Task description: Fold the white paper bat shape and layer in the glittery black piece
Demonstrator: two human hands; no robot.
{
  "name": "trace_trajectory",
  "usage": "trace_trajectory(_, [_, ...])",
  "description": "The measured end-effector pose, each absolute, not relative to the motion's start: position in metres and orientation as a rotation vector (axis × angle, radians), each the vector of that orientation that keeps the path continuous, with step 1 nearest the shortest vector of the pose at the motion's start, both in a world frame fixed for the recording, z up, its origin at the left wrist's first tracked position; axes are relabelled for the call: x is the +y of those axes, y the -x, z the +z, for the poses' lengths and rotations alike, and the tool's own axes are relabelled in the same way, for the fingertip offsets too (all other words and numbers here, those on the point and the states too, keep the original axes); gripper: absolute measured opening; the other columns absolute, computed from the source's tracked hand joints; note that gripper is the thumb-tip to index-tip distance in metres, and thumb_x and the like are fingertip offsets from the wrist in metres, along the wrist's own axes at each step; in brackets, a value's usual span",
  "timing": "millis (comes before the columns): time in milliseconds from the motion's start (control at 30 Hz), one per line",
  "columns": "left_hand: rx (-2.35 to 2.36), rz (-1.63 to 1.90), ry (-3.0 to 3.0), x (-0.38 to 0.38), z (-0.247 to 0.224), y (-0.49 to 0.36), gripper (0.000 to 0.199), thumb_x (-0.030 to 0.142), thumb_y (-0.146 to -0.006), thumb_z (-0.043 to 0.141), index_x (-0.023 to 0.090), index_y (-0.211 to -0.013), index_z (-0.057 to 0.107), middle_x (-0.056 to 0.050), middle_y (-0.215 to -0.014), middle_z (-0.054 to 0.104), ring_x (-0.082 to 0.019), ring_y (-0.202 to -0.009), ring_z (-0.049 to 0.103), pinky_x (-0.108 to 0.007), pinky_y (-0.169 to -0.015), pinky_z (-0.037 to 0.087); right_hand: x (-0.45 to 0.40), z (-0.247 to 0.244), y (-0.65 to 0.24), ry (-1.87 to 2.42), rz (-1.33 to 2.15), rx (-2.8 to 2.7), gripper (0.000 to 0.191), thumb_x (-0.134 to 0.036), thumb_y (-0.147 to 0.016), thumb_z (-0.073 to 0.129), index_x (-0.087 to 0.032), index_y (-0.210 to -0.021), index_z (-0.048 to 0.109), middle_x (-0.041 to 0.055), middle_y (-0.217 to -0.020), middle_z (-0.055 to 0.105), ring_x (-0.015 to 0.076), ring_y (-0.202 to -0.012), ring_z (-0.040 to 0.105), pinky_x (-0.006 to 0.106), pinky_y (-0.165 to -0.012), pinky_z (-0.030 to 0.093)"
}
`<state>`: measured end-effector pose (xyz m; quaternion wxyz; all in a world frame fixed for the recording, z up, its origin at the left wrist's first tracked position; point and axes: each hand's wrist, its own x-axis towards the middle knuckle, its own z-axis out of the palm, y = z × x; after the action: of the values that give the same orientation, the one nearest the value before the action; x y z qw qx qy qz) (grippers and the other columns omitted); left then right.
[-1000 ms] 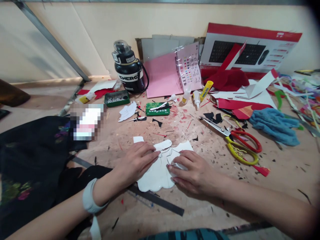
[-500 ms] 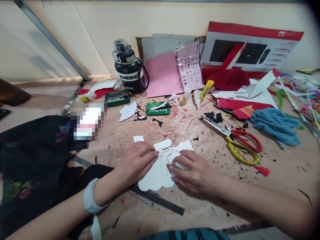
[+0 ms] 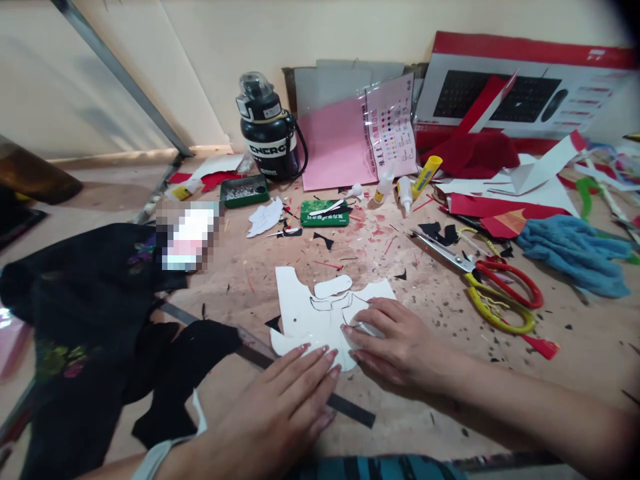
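A white, scallop-edged cut-out [image 3: 310, 327] with thin black lines, paper-like or fabric-like, lies in front of me. Along its lower left edge my left hand [image 3: 285, 400] rests flat, fingers stretched out and touching it. My right hand [image 3: 400, 337] has bent fingers over the cut-out's right part, pinning it; what lies beneath those fingers is partly hidden. A small oblong white piece [image 3: 333, 287] sits in the neckline-shaped notch at the top. Under the cut-out and my left hand runs a dark flat strip [image 3: 353, 409].
Red-and-yellow-handled scissors [image 3: 475, 273] and a blue cloth [image 3: 570, 257] lie right. Behind are glue bottles [image 3: 405, 193], a green tin lid [image 3: 325, 213], a tin of pins [image 3: 245, 191] and a black bottle [image 3: 270, 143]. Black fabric [image 3: 90, 307] covers the left side.
My left hand has moved from the cut-out's upper left down to its lower edge, uncovering the left part. My right hand stays on the right part. The view has shifted slightly.
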<state>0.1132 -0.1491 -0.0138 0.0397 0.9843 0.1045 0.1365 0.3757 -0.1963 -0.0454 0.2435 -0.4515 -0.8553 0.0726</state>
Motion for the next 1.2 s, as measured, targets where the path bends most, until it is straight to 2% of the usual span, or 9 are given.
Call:
trace_trajectory(167, [0.474, 0.392, -3.022, -0.163, -0.024, -0.087, 0.027, 0.025, -0.104, 0.045, 0.018, -0.119, 0.067, -0.004, -0.116, 0.072, -0.018, -0.109, 0.064, -0.036, -0.111, 0.042, -0.197, -0.044, -0.377, 1.223, 0.181, -2.343, 0.026, -0.025, -0.094, 0.06, -0.014, -0.116, 0.066, 0.0124, -0.105, 0.067, 0.0261, -0.097, 0.059, 0.046, -0.087, 0.052])
trace_trajectory(267, [0.52, 0.323, -2.994, -0.168, -0.028, -0.08, 0.028, 0.031, -0.103, 0.046, 0.022, -0.121, 0.066, -0.002, -0.113, 0.071, -0.018, -0.103, 0.064, -0.037, -0.108, 0.042, -0.199, -0.045, -0.377, 1.221, 0.18, -2.348, 0.026, -0.025, -0.093, 0.061, -0.016, -0.117, 0.066, 0.0123, -0.106, 0.066, 0.0265, -0.099, 0.059, 0.046, -0.087, 0.051])
trace_trajectory(367, [0.575, 0.365, -2.959, -0.173, -0.028, -0.084, 0.027, 0.038, -0.102, 0.05, 0.021, -0.115, 0.068, -0.003, -0.108, 0.07, -0.02, -0.101, 0.063, -0.037, -0.104, 0.042, -0.2, -0.046, -0.377, 1.23, 0.181, -2.341, 0.027, -0.025, -0.094, 0.061, -0.017, -0.119, 0.065, 0.012, -0.108, 0.066, 0.0269, -0.1, 0.058, 0.046, -0.087, 0.051])
trace_trajectory(533, [0.582, 0.437, -2.928, -0.177, -0.026, -0.089, 0.02, 0.032, -0.1, 0.054, 0.019, -0.103, 0.069, -0.003, -0.105, 0.071, -0.021, -0.1, 0.061, -0.038, -0.103, 0.04, -0.201, -0.048, -0.377, 1.235, 0.174, -2.359, 0.031, -0.024, -0.094, 0.06, -0.018, -0.123, 0.064, 0.0123, -0.11, 0.065, 0.0274, -0.1, 0.058, 0.046, -0.086, 0.051])
trace_trajectory(800, [0.54, 0.441, -2.955, -0.179, -0.02, -0.09, 0.026, 0.031, -0.103, 0.048, 0.02, -0.117, 0.067, -0.005, -0.107, 0.072, -0.02, -0.098, 0.065, -0.036, -0.098, 0.046, -0.201, -0.046, -0.378, 1.229, 0.154, -2.354, 0.029, -0.025, -0.094, 0.059, -0.018, -0.121, 0.065, 0.0124, -0.109, 0.065, 0.027, -0.1, 0.057, 0.044, -0.084, 0.052])
trace_trajectory(933, [0.512, 0.454, -2.951, -0.182, -0.018, -0.09, 0.025, 0.028, -0.102, 0.047, 0.018, -0.1, 0.069, -0.005, -0.098, 0.071, -0.021, -0.093, 0.064, -0.038, -0.097, 0.047, -0.201, -0.047, -0.377, 1.236, 0.148, -2.358, 0.028, -0.026, -0.095, 0.059, -0.018, -0.12, 0.065, 0.0125, -0.108, 0.065, 0.027, -0.099, 0.057, 0.045, -0.085, 0.052])
trace_trajectory(1067, [0.49, 0.509, -2.898, -0.181, -0.013, -0.087, 0.02, 0.022, -0.098, 0.054, 0.02, -0.08, 0.064, -0.002, -0.076, 0.065, -0.018, -0.076, 0.062, -0.036, -0.092, 0.05, -0.201, -0.047, -0.376, 1.237, 0.134, -2.338, 0.027, -0.027, -0.095, 0.058, -0.017, -0.12, 0.065, 0.0124, -0.108, 0.065, 0.0267, -0.099, 0.056, 0.045, -0.085, 0.052])
trace_trajectory(1133, [0.544, 0.583, -2.895, -0.174, -0.009, -0.085, 0.013, 0.019, -0.096, 0.057, 0.019, -0.086, 0.066, -0.002, -0.078, 0.065, -0.018, -0.077, 0.062, -0.034, -0.085, 0.051, -0.201, -0.046, -0.377, 1.232, 0.134, -2.332, 0.027, -0.027, -0.095, 0.058, -0.017, -0.119, 0.066, 0.0123, -0.108, 0.065, 0.027, -0.099, 0.055, 0.046, -0.085, 0.052])
trace_trajectory(1200, [0.64, 0.643, -2.937, -0.165, -0.007, -0.084, 0.015, 0.017, -0.096, 0.056, 0.018, -0.104, 0.068, -0.005, -0.09, 0.069, -0.02, -0.085, 0.064, -0.034, -0.082, 0.05, -0.201, -0.046, -0.378, 1.22, 0.142, -2.328, 0.026, -0.028, -0.095, 0.059, -0.017, -0.117, 0.067, 0.0121, -0.107, 0.065, 0.027, -0.098, 0.055, 0.045, -0.085, 0.052])
